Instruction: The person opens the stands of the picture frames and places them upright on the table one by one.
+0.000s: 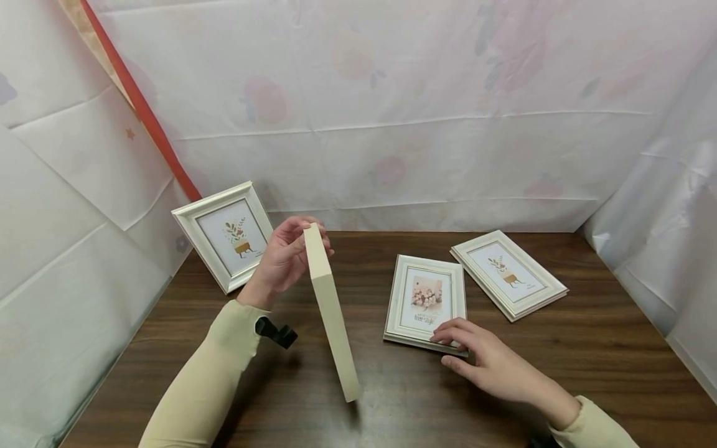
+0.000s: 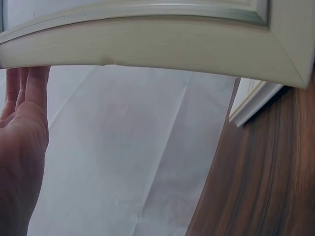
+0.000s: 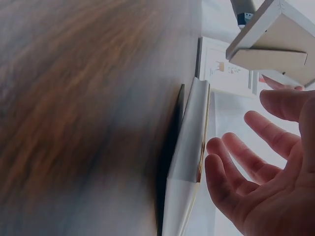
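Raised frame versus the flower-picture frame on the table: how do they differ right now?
The raised frame is gripped by the left hand; the flower-picture frame lies on the table, near the right hand. In the head view, the raised frame appears edge-on, its front hidden, while the flower-picture frame shows its front, face up. Both frames are pale.

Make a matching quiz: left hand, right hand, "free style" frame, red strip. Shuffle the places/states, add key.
Things:
1. Left hand
2. Right hand
3. "Free style" frame
4. Red strip

Places and states:
A. Lies picture-up on the brown table
B. Slants down at the left of the pale backdrop
C. Grips the tilted frame
D. Fingers at a near corner of a flat frame, gripping nothing

Pairs: 1-C, 2-D, 3-A, 4-B
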A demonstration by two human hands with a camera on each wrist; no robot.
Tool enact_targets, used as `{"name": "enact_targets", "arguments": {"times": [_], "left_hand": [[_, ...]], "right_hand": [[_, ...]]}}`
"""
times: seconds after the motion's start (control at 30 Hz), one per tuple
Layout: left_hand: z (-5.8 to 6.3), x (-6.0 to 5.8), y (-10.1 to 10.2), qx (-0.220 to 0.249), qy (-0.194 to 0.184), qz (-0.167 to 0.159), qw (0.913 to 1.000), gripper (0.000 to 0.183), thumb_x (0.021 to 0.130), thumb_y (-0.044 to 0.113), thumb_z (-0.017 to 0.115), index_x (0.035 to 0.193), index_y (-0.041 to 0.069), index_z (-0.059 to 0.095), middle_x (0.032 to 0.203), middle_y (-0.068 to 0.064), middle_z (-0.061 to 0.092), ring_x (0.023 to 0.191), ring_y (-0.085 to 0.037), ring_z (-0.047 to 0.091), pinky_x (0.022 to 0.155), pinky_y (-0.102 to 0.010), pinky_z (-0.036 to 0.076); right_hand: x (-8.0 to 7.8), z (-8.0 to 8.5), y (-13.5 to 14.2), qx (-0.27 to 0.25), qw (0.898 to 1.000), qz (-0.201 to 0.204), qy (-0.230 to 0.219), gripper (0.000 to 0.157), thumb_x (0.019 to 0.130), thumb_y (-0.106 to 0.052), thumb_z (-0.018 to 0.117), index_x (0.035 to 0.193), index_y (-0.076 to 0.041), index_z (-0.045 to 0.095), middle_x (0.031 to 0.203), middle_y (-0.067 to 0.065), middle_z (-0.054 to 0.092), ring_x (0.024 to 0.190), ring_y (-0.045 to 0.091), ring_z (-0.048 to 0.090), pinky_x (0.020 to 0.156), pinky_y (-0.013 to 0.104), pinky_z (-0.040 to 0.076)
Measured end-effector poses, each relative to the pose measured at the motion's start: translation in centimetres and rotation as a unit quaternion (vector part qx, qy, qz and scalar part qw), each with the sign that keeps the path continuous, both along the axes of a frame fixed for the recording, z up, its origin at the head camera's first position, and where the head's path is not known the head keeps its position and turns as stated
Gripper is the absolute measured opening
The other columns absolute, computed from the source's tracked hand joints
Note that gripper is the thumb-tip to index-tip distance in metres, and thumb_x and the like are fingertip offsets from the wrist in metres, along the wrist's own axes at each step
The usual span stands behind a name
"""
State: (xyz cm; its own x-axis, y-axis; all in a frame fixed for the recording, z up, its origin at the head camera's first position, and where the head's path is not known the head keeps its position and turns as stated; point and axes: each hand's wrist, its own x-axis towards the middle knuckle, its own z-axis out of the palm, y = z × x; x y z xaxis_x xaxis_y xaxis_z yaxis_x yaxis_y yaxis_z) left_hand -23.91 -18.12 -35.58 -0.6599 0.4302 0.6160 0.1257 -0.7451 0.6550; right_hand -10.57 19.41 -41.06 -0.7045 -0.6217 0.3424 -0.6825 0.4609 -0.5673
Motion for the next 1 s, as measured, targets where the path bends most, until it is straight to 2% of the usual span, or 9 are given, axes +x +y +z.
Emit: {"name": "enact_targets", "arguments": {"times": [0.33, 0.43, 0.63, 0.87, 1.0], "left_hand": [[0.1, 0.4, 1.4, -0.016, 0.018, -0.007, 0.9997, 0.022, 0.1, 0.002, 0.053, 0.111, 0.01, 0.07, 0.114, -0.013, 0.061, 0.097, -0.025, 0.067, 0.087, -0.044, 0.055], [0.1, 0.5, 1.9, -0.016, 0.021, -0.013, 0.9996, 0.022, 0.099, 0.002, 0.054, 0.111, 0.011, 0.07, 0.115, -0.013, 0.062, 0.098, -0.025, 0.067, 0.087, -0.043, 0.055], [0.3, 0.7, 2.9, -0.013, 0.027, -0.028, 0.9992, 0.021, 0.098, 0.002, 0.056, 0.111, 0.011, 0.07, 0.114, -0.013, 0.062, 0.097, -0.025, 0.066, 0.087, -0.043, 0.055], [0.5, 0.7, 4.0, -0.027, 0.029, -0.039, 0.9985, 0.019, 0.098, 0.005, 0.057, 0.11, 0.013, 0.07, 0.115, -0.011, 0.061, 0.098, -0.024, 0.066, 0.088, -0.043, 0.055], [0.3, 0.8, 4.3, -0.022, 0.033, -0.048, 0.9981, 0.019, 0.099, 0.003, 0.056, 0.11, 0.012, 0.069, 0.115, -0.011, 0.061, 0.099, -0.025, 0.066, 0.088, -0.043, 0.055]], "right_hand": [[-0.1, -0.2, -1.5, 0.014, 0.999, 0.04, 0.004, 0.029, 0.092, -0.009, 0.071, 0.118, -0.019, 0.064, 0.12, -0.009, 0.058, 0.107, 0.009, 0.058, 0.088, 0.028, 0.048], [-0.2, 0.0, -2.4, -0.005, 0.999, 0.051, 0.002, 0.032, 0.092, -0.008, 0.071, 0.12, -0.021, 0.062, 0.12, -0.007, 0.059, 0.105, 0.011, 0.059, 0.085, 0.029, 0.05], [-0.7, 0.7, -4.4, -0.048, 0.998, 0.039, 0.005, 0.038, 0.093, -0.007, 0.07, 0.127, -0.02, 0.06, 0.114, -0.001, 0.063, 0.1, 0.014, 0.062, 0.082, 0.037, 0.053], [-1.8, 0.9, -6.5, -0.125, 0.991, 0.053, -0.012, 0.045, 0.091, 0.002, 0.068, 0.134, -0.011, 0.057, 0.122, 0.006, 0.064, 0.104, 0.022, 0.065, 0.08, 0.035, 0.057], [-2.2, 0.7, -7.8, -0.158, 0.986, 0.058, -0.009, 0.049, 0.091, 0.003, 0.067, 0.138, -0.007, 0.055, 0.126, 0.004, 0.064, 0.107, 0.023, 0.065, 0.083, 0.037, 0.057]]}}
